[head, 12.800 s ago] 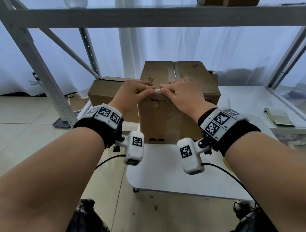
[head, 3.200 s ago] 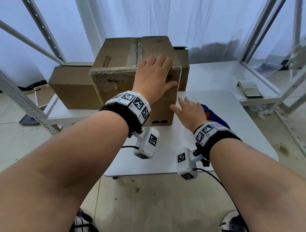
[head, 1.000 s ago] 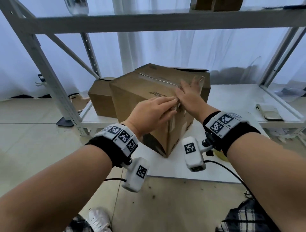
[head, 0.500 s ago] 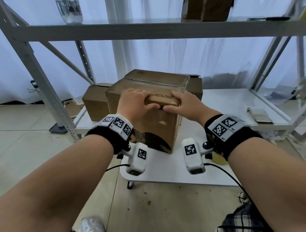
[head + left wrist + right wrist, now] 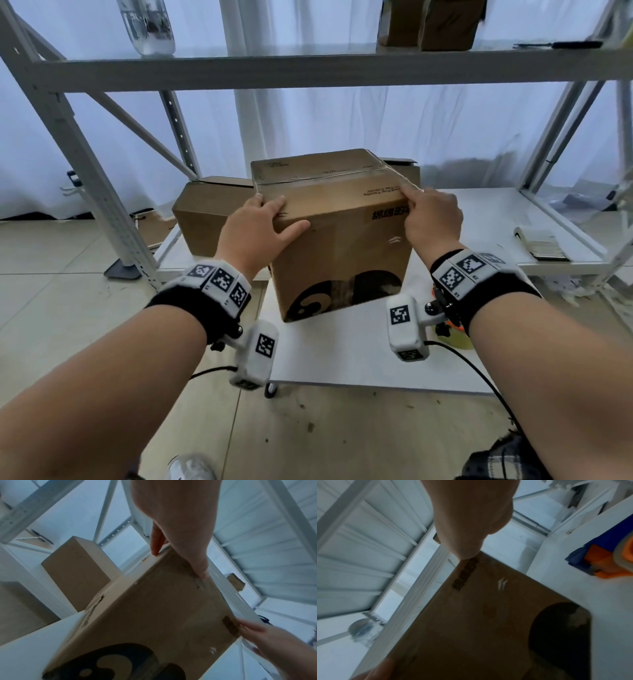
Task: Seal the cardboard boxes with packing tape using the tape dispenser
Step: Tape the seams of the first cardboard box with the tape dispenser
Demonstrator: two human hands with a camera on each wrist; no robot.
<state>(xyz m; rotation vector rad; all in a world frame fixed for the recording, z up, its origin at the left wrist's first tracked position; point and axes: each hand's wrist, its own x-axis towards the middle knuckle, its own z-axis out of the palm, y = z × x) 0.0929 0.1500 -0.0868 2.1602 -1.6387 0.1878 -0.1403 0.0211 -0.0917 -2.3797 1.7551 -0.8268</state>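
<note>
Three cardboard boxes show: the taped box point(image 5: 339, 240) on the white table point(image 5: 342, 359), a second box point(image 5: 205, 219) and a third box point(image 5: 407, 169) behind it. The left hand point(image 5: 260, 233) grips its upper left corner, thumb on the front face; the right hand point(image 5: 431, 219) grasps the upper right corner; one tape dispenser point(image 5: 607, 555) lies to the right, mostly hidden by the right wrist in the head view.

Landmark: cardboard box point(image 5: 337, 246), tilted on the white worktop point(image 5: 342, 353).
- Near side: bare worktop strip up to its front edge; passable.
- Left and behind: second box point(image 5: 205, 219) just beside it; blocks that side.
- Right: tape dispenser point(image 5: 607, 555) near the corner, open worktop between.
- Above: shelf beam point(image 5: 308, 72) spans overhead, with clear air between beam and box top.
- Upper corners: left hand point(image 5: 260, 233) and right hand point(image 5: 431, 219) occupy them.
</note>
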